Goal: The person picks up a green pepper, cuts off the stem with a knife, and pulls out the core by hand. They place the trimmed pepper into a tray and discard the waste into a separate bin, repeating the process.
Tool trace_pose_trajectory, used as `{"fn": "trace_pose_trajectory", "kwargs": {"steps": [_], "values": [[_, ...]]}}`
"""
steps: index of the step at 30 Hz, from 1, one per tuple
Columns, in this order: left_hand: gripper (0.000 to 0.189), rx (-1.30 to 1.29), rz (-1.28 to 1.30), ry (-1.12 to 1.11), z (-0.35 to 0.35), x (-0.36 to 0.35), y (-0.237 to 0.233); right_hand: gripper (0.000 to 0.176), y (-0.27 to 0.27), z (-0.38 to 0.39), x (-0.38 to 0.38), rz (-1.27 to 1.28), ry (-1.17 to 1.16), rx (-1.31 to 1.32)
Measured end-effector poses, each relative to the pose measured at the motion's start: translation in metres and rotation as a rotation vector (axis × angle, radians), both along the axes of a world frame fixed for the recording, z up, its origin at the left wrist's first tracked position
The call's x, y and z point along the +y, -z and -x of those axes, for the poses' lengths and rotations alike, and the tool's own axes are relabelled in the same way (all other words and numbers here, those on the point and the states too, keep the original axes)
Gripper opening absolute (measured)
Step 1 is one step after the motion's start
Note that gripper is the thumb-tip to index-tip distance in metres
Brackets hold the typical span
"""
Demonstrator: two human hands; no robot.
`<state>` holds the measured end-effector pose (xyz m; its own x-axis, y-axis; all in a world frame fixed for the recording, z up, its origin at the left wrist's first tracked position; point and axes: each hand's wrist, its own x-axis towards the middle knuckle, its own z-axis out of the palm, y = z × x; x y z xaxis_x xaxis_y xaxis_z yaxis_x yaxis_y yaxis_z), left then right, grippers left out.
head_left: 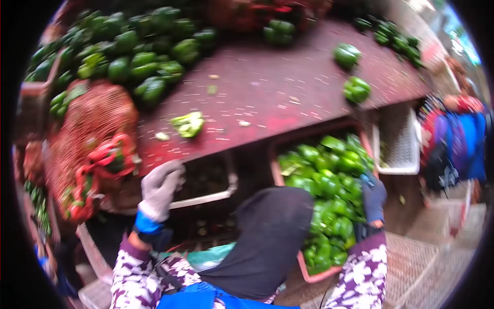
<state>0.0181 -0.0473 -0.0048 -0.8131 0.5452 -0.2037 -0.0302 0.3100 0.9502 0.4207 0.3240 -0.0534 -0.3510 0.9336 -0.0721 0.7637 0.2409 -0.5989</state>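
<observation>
Two gloved hands show, one on each side of a black cloth (272, 237) that hangs in the middle and hides what lies beneath it. The left hand (160, 186), in a grey glove, sits at the near edge of the tabletop (267, 92) with its fingers bent, just beside a red mesh sack (92, 134); whether it grips anything cannot be told. The right hand (373, 198), in a dark blue glove, rests at the right rim of one crate (275, 175) below the table's near edge, heaped with green peppers (329, 180); its grasp is hidden. On the tabletop two single peppers (356, 88) lie near the right edge, a third (278, 31) lies at the far edge, and one torn pepper piece (189, 123) lies near the middle. A big heap (128, 56) fills the far left corner and a smaller heap (396, 36) the far right corner. One white basket (399, 139) stands right of the crate, and another person (458, 129) stands beyond it.
</observation>
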Motion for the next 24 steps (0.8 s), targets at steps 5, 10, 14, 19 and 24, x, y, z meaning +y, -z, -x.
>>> {"fn": "trace_pose_trajectory", "kwargs": {"steps": [5, 10, 14, 19, 24], "values": [[0.025, 0.904, -0.002, 0.102, 0.044, 0.024, 0.001, 0.027, 0.033, -0.015, 0.009, -0.466, 0.017, -0.126], [0.046, 1.067, 0.234, 0.13, 0.049, 0.064, -0.016, 0.03, 0.021, -0.006, 0.016, -0.617, 0.065, 0.003], [0.04, 1.008, 0.388, 0.286, 0.075, 0.084, 0.004, 0.029, 0.0, 0.029, -0.004, -0.068, 0.049, 0.588], [0.033, 0.73, 0.213, 0.353, 0.081, 0.096, 0.015, 0.026, -0.078, 0.11, -0.082, 0.416, 0.027, 0.87], [0.03, 0.318, -0.218, 0.504, 0.01, 0.137, -0.035, 0.039, -0.074, 0.168, -0.128, 0.291, -0.139, 1.064]]}}
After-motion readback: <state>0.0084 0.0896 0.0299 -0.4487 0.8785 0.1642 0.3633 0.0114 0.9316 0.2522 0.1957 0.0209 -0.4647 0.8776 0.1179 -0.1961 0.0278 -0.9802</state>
